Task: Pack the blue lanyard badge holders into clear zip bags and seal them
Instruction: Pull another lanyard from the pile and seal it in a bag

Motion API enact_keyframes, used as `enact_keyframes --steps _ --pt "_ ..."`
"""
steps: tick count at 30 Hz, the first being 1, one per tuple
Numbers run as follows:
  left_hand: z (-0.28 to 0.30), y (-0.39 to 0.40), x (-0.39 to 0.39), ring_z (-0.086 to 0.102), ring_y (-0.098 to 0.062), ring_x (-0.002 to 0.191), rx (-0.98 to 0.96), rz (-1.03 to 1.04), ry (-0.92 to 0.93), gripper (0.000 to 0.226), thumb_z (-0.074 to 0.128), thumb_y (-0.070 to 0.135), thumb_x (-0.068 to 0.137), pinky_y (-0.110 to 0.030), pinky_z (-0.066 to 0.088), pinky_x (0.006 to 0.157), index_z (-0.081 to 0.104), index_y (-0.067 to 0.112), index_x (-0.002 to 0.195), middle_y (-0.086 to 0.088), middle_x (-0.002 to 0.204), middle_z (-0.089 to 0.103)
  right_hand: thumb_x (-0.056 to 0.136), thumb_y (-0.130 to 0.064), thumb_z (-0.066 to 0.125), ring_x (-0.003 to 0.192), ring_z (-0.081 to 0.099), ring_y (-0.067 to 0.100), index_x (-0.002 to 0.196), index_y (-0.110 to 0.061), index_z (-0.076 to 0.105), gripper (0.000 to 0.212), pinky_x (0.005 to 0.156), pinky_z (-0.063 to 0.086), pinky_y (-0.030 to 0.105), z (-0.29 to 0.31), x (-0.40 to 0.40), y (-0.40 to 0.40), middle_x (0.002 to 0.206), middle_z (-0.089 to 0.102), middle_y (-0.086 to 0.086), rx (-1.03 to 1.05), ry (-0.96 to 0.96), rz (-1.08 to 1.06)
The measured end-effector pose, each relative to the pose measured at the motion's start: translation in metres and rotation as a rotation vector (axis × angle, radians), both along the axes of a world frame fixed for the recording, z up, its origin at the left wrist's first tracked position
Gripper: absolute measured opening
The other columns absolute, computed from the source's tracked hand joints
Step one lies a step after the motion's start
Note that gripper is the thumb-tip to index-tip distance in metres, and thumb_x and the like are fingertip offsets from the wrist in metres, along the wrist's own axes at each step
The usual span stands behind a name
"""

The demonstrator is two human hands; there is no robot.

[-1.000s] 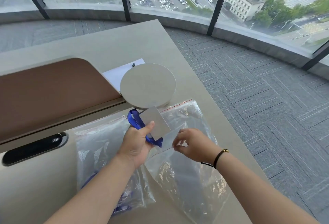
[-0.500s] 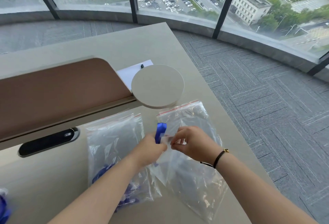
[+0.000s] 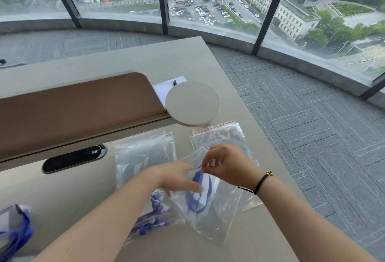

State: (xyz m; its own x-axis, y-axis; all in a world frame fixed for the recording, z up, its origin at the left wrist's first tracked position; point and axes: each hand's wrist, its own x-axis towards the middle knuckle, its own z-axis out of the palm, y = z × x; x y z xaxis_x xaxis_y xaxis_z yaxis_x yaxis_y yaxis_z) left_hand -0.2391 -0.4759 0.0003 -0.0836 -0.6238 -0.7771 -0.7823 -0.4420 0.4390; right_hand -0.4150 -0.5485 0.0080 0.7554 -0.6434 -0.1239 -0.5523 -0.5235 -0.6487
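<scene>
Right hand (image 3: 227, 165) pinches the rim of the clear zip bag (image 3: 210, 218). Left hand (image 3: 177, 177), fingers extended, presses the blue lanyard badge holder (image 3: 200, 193) inside, just below the pinch.

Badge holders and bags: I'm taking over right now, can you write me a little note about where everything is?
Left hand: fingers straight, pushing the blue lanyard badge holder into the clear zip bag.
Right hand: pinching that bag's mouth open.
Done: the holder is mostly inside; a packed bag lies left of it.
Elsewhere: spare bag behind the hands, more lanyards at the table's left edge.
Left: seal this bag, pack the others.
</scene>
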Motion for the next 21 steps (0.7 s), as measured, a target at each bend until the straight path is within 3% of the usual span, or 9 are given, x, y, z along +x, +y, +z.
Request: enact_keyframes --steps 3,5,8,10,12,14,16,19,21 --pt "0.012 0.018 0.008 0.065 -0.013 0.098 -0.209 0.012 -0.133 0.040 0.070 0.049 0.085 -0.035 0.055 0.090 0.070 0.026 0.118 0.007 0.114 0.071 0.073 -0.027 0.080 0.060 0.056 0.002 0.069 -0.029 0.072 0.010 0.060 0.046 0.020 0.020 0.000 0.007 0.065 0.062 -0.016 0.003 -0.001 -0.021" --pt "0.025 0.038 0.013 0.062 -0.009 0.099 -0.333 0.060 -0.160 0.024 0.068 0.051 0.086 -0.034 0.053 0.093 0.075 0.032 0.099 0.016 0.105 0.070 0.073 -0.028 0.082 0.061 0.056 0.000 0.067 -0.029 0.070 0.013 0.058 0.040 0.013 0.036 0.000 0.013 0.066 0.065 -0.013 0.006 -0.005 -0.035" --pt "0.037 0.066 0.021 0.036 -0.012 0.129 -0.619 0.096 -0.248 0.017 0.070 0.050 0.086 -0.033 0.034 0.109 0.074 0.034 0.084 0.017 0.131 0.052 0.071 -0.026 0.085 0.059 0.055 -0.003 0.065 -0.025 0.071 0.015 0.057 0.038 0.011 0.061 -0.001 0.023 0.064 0.066 -0.010 0.026 -0.012 -0.046" --pt "0.043 0.084 0.028 0.018 -0.007 0.142 -0.686 0.246 -0.119 0.015 0.075 0.043 0.085 -0.032 0.023 0.116 0.072 0.034 0.075 0.019 0.149 0.029 0.070 -0.026 0.087 0.058 0.055 -0.004 0.064 -0.024 0.071 0.017 0.056 0.038 0.010 0.078 0.000 0.032 0.063 0.066 -0.010 0.052 -0.004 -0.029" --pt "0.053 0.099 0.035 0.032 -0.005 0.133 -0.663 0.399 0.051 0.016 0.078 0.038 0.084 -0.033 0.033 0.114 0.071 0.031 0.071 0.018 0.146 0.032 0.068 -0.026 0.088 0.057 0.055 -0.004 0.063 -0.020 0.069 0.020 0.056 0.038 0.010 0.094 0.003 0.041 0.064 0.067 -0.008 0.059 0.002 -0.007" --pt "0.065 0.112 0.042 0.059 -0.006 0.109 -0.650 0.459 0.144 0.014 0.078 0.033 0.085 -0.035 0.051 0.101 0.074 0.025 0.075 0.011 0.128 0.060 0.064 -0.031 0.089 0.058 0.056 -0.004 0.063 -0.022 0.069 0.023 0.059 0.035 0.012 0.108 0.007 0.048 0.066 0.068 -0.009 0.019 0.018 0.004" --pt "0.076 0.125 0.049 0.072 -0.011 0.094 -0.669 0.465 0.223 0.008 0.079 0.025 0.086 -0.038 0.055 0.094 0.077 0.020 0.080 0.004 0.103 0.078 0.060 -0.036 0.090 0.065 0.055 -0.006 0.067 -0.024 0.070 0.024 0.063 0.033 0.014 0.119 0.012 0.054 0.073 0.066 -0.012 -0.035 0.032 0.012" --pt "0.098 0.146 0.062 0.075 -0.012 0.089 -0.711 0.458 0.262 0.006 0.079 0.015 0.085 -0.039 0.058 0.090 0.080 0.021 0.085 0.007 0.088 0.079 0.060 -0.040 0.089 0.082 0.050 -0.018 0.068 -0.031 0.072 0.021 0.071 0.035 0.013 0.134 0.021 0.060 0.112 0.057 -0.023 -0.101 0.095 0.066" --pt "0.114 0.160 0.072 0.075 -0.012 0.087 -0.733 0.427 0.256 0.010 0.078 0.011 0.085 -0.033 0.058 0.088 0.079 0.021 0.085 0.006 0.087 0.079 0.062 -0.044 0.088 0.099 0.046 -0.022 0.068 -0.033 0.074 0.019 0.086 0.039 0.014 0.142 0.027 0.064 0.134 0.044 -0.031 -0.088 0.167 0.124"
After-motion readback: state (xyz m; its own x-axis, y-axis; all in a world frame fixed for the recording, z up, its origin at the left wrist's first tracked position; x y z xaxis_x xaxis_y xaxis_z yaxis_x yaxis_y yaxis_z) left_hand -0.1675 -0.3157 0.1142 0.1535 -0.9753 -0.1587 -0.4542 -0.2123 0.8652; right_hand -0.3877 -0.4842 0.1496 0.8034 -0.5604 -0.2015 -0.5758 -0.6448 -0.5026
